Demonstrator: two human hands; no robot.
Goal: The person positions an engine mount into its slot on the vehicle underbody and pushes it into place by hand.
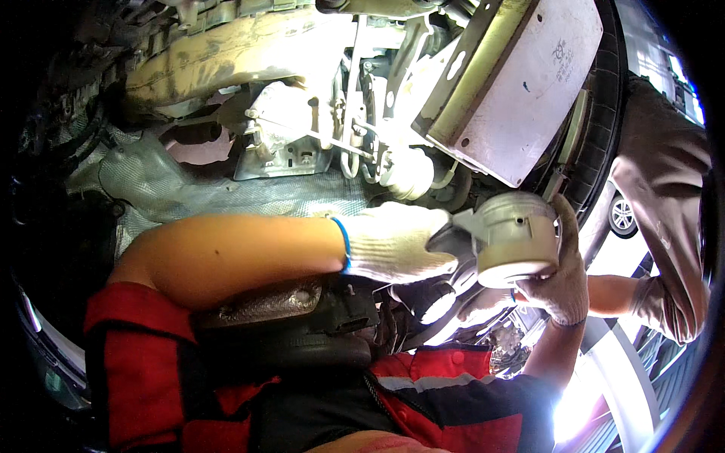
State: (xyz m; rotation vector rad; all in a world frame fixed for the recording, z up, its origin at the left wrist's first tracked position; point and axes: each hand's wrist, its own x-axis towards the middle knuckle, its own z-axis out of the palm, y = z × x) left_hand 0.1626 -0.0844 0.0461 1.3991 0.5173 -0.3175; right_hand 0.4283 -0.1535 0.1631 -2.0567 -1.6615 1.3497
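The grey metal cylinder (517, 245) sits up in the air in front of the worker, under the car's belly and just below the lower corner of a pale rectangular panel (529, 83). It tilts slightly, a lug jutting from its left side. The right hand (566, 283), in a knit glove, is clamped on it, wrapped around the right side and the lower edge. The left hand (404, 241), in a whitish glove with a blue cuff, reaches across to the lug side; I cannot tell from here whether its fingers are closed on the lug or only beside it.

Just below the cylinder there's another gloved hand (483, 306), belonging to a co-worker (664, 189) in drab clothes who leans in from the right. Above the left hand hangs a pale rounded part (408, 174) among rods and brackets. A black tyre (606, 113) curves along the right of the panel. Farther left, a dimpled silvery heat shield (249, 192) spreads beneath a tan beam (226, 57), and the worker's red-and-black jacket (143, 370) fills the bottom
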